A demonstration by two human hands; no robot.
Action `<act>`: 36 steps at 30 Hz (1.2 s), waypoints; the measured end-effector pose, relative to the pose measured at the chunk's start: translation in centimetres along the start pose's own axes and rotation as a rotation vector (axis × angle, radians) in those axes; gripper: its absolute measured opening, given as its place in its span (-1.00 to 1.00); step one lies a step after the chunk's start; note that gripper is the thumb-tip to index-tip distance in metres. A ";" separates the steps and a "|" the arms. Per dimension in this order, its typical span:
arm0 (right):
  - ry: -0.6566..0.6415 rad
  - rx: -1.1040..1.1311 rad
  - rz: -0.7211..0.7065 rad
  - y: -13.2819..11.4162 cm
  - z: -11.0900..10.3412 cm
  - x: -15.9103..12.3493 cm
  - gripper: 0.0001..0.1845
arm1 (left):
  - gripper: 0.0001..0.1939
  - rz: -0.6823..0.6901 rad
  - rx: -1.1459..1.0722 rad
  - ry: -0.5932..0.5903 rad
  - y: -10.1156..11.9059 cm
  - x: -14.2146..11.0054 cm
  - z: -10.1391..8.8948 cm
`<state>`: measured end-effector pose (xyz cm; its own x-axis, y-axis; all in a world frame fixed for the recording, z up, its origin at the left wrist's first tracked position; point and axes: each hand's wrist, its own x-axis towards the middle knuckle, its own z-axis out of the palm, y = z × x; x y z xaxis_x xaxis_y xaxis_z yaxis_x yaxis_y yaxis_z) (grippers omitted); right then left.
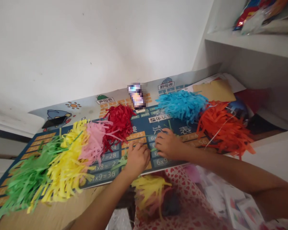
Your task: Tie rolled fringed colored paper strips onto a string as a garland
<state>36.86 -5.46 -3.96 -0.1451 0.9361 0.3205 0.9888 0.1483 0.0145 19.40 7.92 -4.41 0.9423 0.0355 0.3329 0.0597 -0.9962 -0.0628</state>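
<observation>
My left hand rests knuckles up on the blue printed desk mat, fingers curled over thin green paper strips. My right hand lies just to its right, fingers bent and pressed on the mat by the same green strips; what it pinches is hidden. Piles of shredded paper surround them: green, yellow, pink and red to the left, blue and orange to the right.
A white wall rises behind the desk. White shelves stand at the right with bags on top. A brown envelope lies behind the blue pile. Yellow shreds sit on my lap below the desk edge. A dark phone lies far left.
</observation>
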 end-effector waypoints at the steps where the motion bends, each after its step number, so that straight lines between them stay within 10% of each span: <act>1: 0.015 -0.034 -0.031 -0.5 0.1 -0.1 -0.80 | -0.88 -0.012 -0.002 0.008 0.0 -0.2 0.1; 11: 0.019 0.184 0.183 2.4 1.7 -2.8 -0.83 | -0.89 -0.236 -0.194 0.062 -0.3 -2.5 0.2; 24: -0.303 0.417 0.482 3.4 -0.4 -0.1 -0.90 | -0.88 -0.531 -0.253 -0.258 -0.5 -0.8 0.0; 31: -0.272 0.282 0.274 2.3 -0.5 0.4 -0.89 | -0.62 0.027 -0.002 -0.193 0.6 -0.7 -0.9; 36: -0.104 0.033 0.016 0.6 0.5 -0.6 -0.74 | -0.75 0.094 0.056 -0.108 1.4 -0.4 0.2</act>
<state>37.57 -5.76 -4.66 -0.1339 0.9662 0.2205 0.9896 0.1421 -0.0217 19.18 6.50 -4.84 0.9743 -0.0464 0.2203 -0.0150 -0.9897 -0.1421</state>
